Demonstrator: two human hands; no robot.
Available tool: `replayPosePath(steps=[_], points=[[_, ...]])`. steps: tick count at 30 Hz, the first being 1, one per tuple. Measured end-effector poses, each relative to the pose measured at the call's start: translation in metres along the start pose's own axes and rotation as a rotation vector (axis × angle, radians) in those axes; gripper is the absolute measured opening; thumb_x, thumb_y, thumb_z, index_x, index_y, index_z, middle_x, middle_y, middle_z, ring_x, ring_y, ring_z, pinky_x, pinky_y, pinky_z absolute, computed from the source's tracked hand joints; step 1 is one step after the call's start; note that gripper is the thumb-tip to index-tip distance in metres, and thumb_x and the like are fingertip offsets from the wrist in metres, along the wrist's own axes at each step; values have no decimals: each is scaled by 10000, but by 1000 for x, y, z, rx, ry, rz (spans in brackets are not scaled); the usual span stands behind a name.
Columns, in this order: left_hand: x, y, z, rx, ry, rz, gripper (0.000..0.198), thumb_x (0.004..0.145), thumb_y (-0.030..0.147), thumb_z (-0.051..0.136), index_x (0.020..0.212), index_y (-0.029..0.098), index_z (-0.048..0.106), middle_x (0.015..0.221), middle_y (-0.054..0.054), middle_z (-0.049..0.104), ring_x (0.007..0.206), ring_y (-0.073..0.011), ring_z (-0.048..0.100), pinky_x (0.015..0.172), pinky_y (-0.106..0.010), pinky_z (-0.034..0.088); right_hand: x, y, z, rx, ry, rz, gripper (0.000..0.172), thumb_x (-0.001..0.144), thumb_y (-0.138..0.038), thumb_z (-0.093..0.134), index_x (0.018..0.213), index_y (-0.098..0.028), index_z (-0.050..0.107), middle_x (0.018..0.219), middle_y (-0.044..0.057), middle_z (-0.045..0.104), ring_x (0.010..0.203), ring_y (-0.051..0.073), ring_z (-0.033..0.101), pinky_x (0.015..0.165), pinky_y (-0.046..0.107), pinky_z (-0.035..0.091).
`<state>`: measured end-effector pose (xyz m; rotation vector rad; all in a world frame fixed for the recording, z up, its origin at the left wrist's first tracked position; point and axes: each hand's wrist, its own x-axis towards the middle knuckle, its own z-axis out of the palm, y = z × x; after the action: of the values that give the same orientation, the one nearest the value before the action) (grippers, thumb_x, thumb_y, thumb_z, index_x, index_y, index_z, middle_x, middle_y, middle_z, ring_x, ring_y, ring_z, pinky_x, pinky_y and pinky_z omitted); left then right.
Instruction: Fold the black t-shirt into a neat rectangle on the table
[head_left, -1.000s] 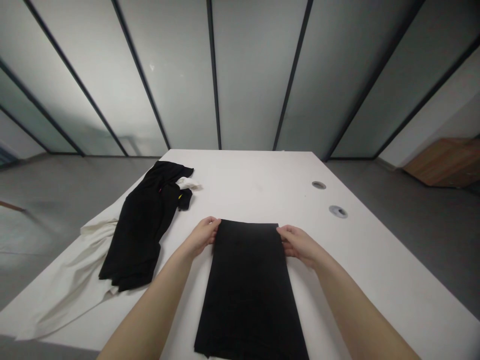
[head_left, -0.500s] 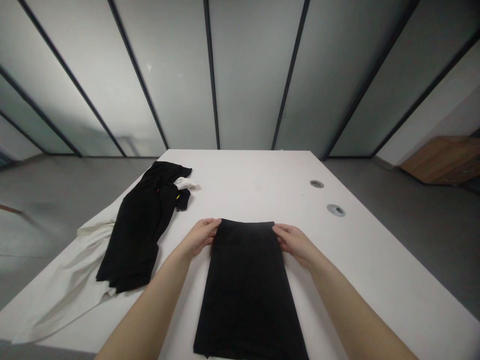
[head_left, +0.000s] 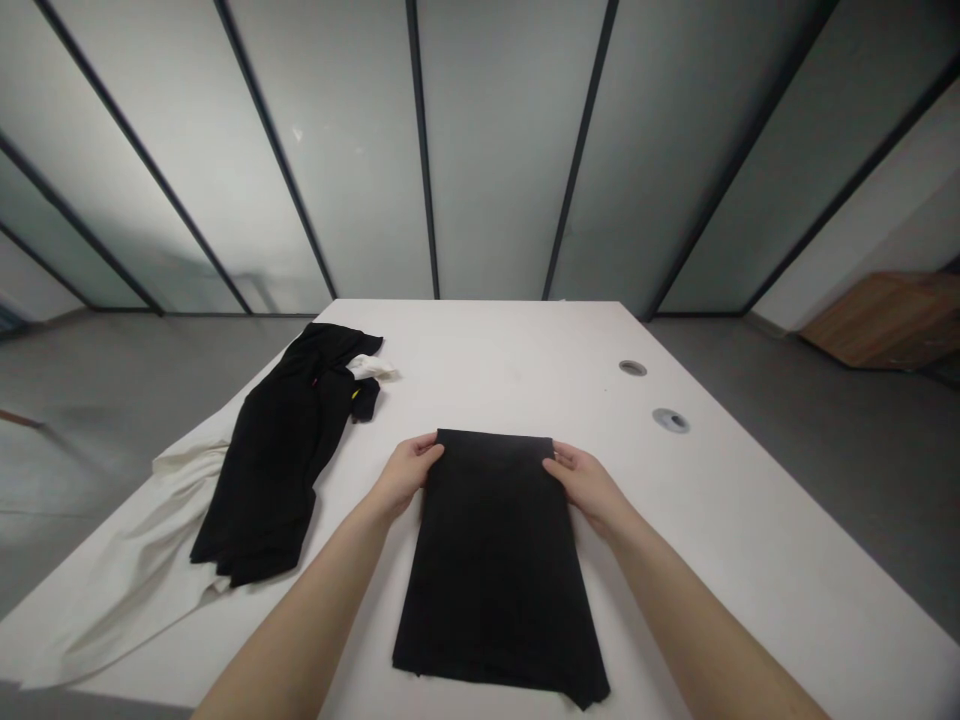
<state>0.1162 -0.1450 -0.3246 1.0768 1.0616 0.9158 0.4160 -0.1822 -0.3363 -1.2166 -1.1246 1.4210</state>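
Two hands grip: left hand (head_left: 405, 477) and right hand (head_left: 587, 488) hold top corners of folded black cloth (head_left: 495, 560); black garment (head_left: 274, 460) on white cloth (head_left: 120, 570) lies left of them.

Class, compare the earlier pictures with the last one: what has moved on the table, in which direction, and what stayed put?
The left hand and right hand have slid the folded black cloth forward across the white table, away from the person, so its near end now shows in view. Both hands stay at its far end's sides. The crumpled black garment and the cream cloth stayed as they were.
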Motion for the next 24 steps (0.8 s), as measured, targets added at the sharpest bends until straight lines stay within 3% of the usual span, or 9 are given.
replayPosePath(steps=[2, 8, 13, 16, 20, 22, 24], points=[[1, -2, 1, -26, -8, 29, 434, 789, 411, 818, 1130, 145, 779, 1091, -118, 804, 996, -279, 739, 881, -375, 549, 1, 2, 0, 21, 7, -20, 352, 802, -354, 779, 1131, -232, 757, 1201, 94, 791, 1127, 277, 729, 1051, 427, 540], [8, -9, 3, -95, 14, 113, 444, 771, 364, 807, 1151, 138, 773, 1177, -134, 789, 1136, -316, 716, 1048, -454, 516, 5, 5, -1, 8, 80, -45, 480, 793, -347, 774, 1258, -246, 711, 1158, 87, 796, 1117, 283, 732, 990, 419, 565], [5, -4, 2, -75, 66, 132, 512, 774, 348, 817, 1235, 155, 704, 1216, -143, 771, 1165, -306, 707, 1064, -444, 513, 2, 1, 1, -10, 271, -3, 708, 870, -434, 735, 1515, -273, 490, 1096, 72, 772, 893, 228, 730, 703, 320, 576], [-5, 5, -6, 11, -13, -36, 657, 782, 305, 832, 1371, 194, 561, 1160, -135, 778, 1045, -281, 745, 916, -403, 579, -5, -5, -2, -42, 145, 92, 737, 891, -467, 737, 1549, -316, 439, 998, 42, 757, 775, 198, 698, 599, 277, 526], [-16, 13, -16, 120, -108, -156, 823, 815, 310, 818, 1499, 257, 363, 1058, -93, 772, 884, -253, 761, 711, -329, 588, -10, -8, -12, -145, -125, 205, 542, 867, -446, 769, 1366, -268, 649, 953, 45, 755, 762, 187, 686, 597, 272, 519], [-15, 12, -15, 115, -118, -143, 874, 810, 296, 818, 1522, 275, 311, 1029, -74, 763, 850, -240, 755, 694, -315, 582, -7, -5, -14, -190, -158, 220, 470, 857, -422, 775, 1286, -240, 715, 1005, 67, 773, 817, 202, 704, 655, 296, 550], [-10, 10, -12, 76, -52, -83, 887, 810, 273, 807, 1528, 282, 287, 994, -53, 754, 817, -213, 740, 702, -300, 571, -2, -1, -13, -188, -87, 157, 472, 846, -399, 783, 1289, -244, 727, 1146, 89, 778, 982, 233, 723, 818, 343, 582]])
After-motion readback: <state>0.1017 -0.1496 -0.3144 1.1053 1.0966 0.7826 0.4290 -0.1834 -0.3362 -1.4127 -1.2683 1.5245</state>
